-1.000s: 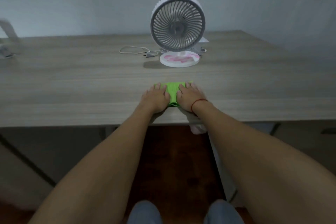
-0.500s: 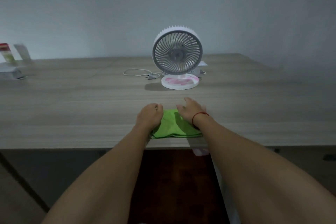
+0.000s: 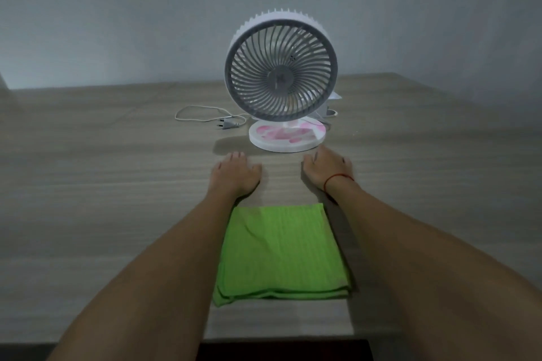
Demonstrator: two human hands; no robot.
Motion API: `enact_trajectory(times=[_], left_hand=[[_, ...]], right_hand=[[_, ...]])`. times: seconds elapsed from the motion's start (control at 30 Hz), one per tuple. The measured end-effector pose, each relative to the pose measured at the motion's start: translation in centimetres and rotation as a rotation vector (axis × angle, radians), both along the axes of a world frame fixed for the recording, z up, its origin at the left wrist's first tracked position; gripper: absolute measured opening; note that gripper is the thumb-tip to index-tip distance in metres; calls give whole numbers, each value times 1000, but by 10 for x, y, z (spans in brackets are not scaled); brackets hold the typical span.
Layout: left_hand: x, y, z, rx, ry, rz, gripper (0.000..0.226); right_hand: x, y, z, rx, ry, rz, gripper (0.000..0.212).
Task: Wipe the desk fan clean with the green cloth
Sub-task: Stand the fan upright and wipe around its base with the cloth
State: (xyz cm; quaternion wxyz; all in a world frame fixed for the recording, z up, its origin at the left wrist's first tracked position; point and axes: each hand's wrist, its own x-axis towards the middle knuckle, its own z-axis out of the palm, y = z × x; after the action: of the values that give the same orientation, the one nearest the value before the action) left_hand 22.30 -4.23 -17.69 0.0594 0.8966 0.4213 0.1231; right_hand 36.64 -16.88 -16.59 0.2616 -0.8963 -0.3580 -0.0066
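A white desk fan (image 3: pixel 281 73) with a grey grille stands upright at the back middle of the wooden desk (image 3: pixel 88 184), on a round white base (image 3: pixel 287 136) with pink marks. The folded green cloth (image 3: pixel 281 252) lies flat near the desk's front edge, between my forearms. My left hand (image 3: pixel 236 174) rests palm down on the desk, beyond the cloth and just short of the fan's base. My right hand (image 3: pixel 327 168), with a red string at the wrist, lies close to the base's front right rim. Neither hand holds anything.
The fan's white cord and plug (image 3: pixel 225 124) lie loose on the desk to the left of the base. A small white object (image 3: pixel 331 110) sits behind the fan on the right. A plain wall rises behind the desk.
Both hands have left the green cloth and slid forward to the fan's base. The camera has moved closer, so fan and cloth look bigger.
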Motion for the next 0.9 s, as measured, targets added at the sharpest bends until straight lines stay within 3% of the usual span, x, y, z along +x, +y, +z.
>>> enact_trajectory(times=[0.13,0.3,0.67,0.9], left_hand=[[26,29,1,-20,31,-5,72],[45,57,2,-135,-84,-7,79],[63,84,4,-184,-49,-9,73],[61,81,5,-177,-32,-28,92]], right_hand=[[23,23,-3,56,27,-33,49],[46,45,-4,65,79,-73,61],[65,68,-6,-3,69,-111,58],[69,71,-5,-18,36,-95,59]])
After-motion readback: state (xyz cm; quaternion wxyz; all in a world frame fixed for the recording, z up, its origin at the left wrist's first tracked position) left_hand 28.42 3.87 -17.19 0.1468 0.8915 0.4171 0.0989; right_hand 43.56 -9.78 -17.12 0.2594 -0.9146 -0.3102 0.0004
